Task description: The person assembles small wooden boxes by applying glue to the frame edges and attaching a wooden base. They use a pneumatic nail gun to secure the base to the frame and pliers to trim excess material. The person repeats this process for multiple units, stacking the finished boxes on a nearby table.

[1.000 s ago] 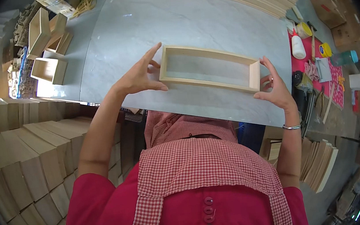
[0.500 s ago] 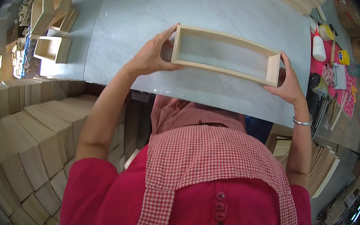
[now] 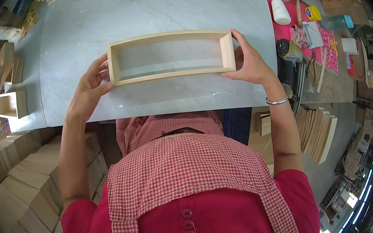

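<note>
A long rectangular frame of pale wood (image 3: 170, 76), without a bottom or lid, is held level above the grey marbled tabletop (image 3: 151, 5). The table's surface shows through its middle. My left hand (image 3: 90, 88) grips the left short end, fingers behind and thumb at the near corner. At the opposite end my right hand (image 3: 249, 59) holds the frame the same way, thumb on the near right corner and fingers at the far one. A silver bangle (image 3: 277, 101) circles my right wrist.
Small wooden boxes (image 3: 12, 105) stand at the left. Stacked wooden boards (image 3: 32, 180) fill the lower left. On the right side lie a white glue bottle (image 3: 280, 11) with a red tip, a yellow jar (image 3: 312, 13), a teal-capped bottle (image 3: 337, 22) and a pink cloth (image 3: 329, 49). More slats (image 3: 319, 133) lean below.
My view has turned, so the surroundings sit differently in the picture. The frame, tilted down to the right before, now appears nearly straight across. Both hands keep their hold on its ends.
</note>
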Motion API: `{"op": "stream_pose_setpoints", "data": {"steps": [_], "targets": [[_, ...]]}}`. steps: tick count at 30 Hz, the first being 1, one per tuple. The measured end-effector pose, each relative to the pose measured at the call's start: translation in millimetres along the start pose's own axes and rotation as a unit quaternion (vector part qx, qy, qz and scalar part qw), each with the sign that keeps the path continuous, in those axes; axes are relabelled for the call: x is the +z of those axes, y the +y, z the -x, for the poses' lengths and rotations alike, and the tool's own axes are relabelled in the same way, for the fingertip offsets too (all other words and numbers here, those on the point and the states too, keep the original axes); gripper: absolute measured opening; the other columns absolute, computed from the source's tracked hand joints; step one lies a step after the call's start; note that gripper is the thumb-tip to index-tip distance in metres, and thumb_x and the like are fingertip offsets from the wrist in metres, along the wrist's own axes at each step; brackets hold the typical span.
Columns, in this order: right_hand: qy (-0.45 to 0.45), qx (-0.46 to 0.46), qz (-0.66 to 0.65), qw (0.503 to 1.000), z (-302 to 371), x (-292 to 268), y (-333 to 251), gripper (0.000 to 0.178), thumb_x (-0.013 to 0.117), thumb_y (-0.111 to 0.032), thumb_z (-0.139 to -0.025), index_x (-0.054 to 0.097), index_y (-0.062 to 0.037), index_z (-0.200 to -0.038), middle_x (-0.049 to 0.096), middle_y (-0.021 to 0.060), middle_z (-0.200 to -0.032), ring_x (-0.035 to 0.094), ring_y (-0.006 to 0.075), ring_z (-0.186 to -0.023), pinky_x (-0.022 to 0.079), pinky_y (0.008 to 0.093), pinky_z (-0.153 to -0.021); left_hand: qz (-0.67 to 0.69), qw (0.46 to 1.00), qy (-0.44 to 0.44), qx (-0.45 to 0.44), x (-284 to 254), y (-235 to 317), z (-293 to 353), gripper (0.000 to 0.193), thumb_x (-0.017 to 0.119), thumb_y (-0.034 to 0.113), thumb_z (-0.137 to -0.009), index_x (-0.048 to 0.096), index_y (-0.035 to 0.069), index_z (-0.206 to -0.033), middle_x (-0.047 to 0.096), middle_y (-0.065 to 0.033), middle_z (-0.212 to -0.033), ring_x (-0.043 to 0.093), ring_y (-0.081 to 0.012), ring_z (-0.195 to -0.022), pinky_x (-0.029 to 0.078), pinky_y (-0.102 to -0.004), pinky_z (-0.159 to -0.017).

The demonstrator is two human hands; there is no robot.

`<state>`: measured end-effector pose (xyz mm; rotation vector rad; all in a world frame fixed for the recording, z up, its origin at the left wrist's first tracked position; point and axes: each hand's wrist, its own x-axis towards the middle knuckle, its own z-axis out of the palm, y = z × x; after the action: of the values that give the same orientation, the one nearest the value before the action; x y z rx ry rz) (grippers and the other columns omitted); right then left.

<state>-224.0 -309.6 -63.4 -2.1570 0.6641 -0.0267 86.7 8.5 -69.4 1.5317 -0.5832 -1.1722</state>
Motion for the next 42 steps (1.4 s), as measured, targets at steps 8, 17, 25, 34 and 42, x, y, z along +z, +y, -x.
{"op": "stream_pose_setpoints", "data": {"steps": [8,17,25,34,42], "targets": [[-0.001,-0.037,0.001,0.999,5.6,4.2,3.8,0.117,0.091,-0.011,-0.065,0.024,-0.0063,-0.16,0.059,0.0164,-0.129,0.066,0.0221,-0.088,0.056,0.0349,-0.082,0.016,0.998,0.026,-0.056,6.4,16.4,0.0,0.085,0.07,-0.003,-0.08,0.037,0.003,-0.158,0.057,-0.0108,-0.132,0.058,-0.0188,-0.11,0.05,-0.0342,-0.098],[0.133,-0.039,-0.201,0.97,20.2,1.4,16.2,0.03,0.057,-0.014,-0.104,0.058,0.0046,-0.128,0.068,0.0075,-0.119,0.062,0.012,-0.092,0.051,0.0281,-0.083,0.005,0.998,0.063,-0.005,17.5,22.2,-0.7,0.049,0.059,0.023,-0.102,0.052,-0.001,-0.144,0.062,-0.0092,-0.131,0.058,-0.0194,-0.119,0.043,-0.0379,-0.107],[0.36,-0.172,-0.159,0.903,15.3,61.5,-1.7,0.02,0.066,-0.015,-0.101,0.06,0.0008,-0.089,0.068,0.0086,-0.103,0.062,0.0159,-0.092,0.05,0.0308,-0.086,0.12,0.954,0.21,0.178,26.6,-36.6,-4.3,0.008,0.067,0.004,-0.099,0.061,0.009,-0.102,0.063,-0.0143,-0.136,0.058,-0.0197,-0.126,0.042,-0.0386,-0.115],[0.187,-0.077,-0.152,0.967,16.8,33.9,19.5,0.021,0.077,-0.015,-0.091,0.064,-0.0007,-0.098,0.067,0.0136,-0.109,0.065,0.0251,-0.097,0.053,0.0352,-0.089,0.145,0.967,0.192,0.081,24.4,-35.2,-13.0,0.011,0.066,0.003,-0.099,0.06,0.009,-0.106,0.065,-0.0053,-0.12,0.058,-0.0148,-0.117,0.042,-0.0326,-0.107],[0.493,0.11,0.243,0.829,-61.4,-125.4,125.1,0.066,0.081,-0.041,-0.081,0.058,0.0008,-0.127,0.062,0.0267,-0.129,0.058,0.0434,-0.123,0.046,0.0493,-0.105,0.18,0.959,0.2,0.094,34.9,-31.4,-3.2,0.012,0.066,0.005,-0.1,0.061,0.009,-0.11,0.065,0.0003,-0.104,0.056,-0.0085,-0.099,0.044,-0.0264,-0.096]]}}
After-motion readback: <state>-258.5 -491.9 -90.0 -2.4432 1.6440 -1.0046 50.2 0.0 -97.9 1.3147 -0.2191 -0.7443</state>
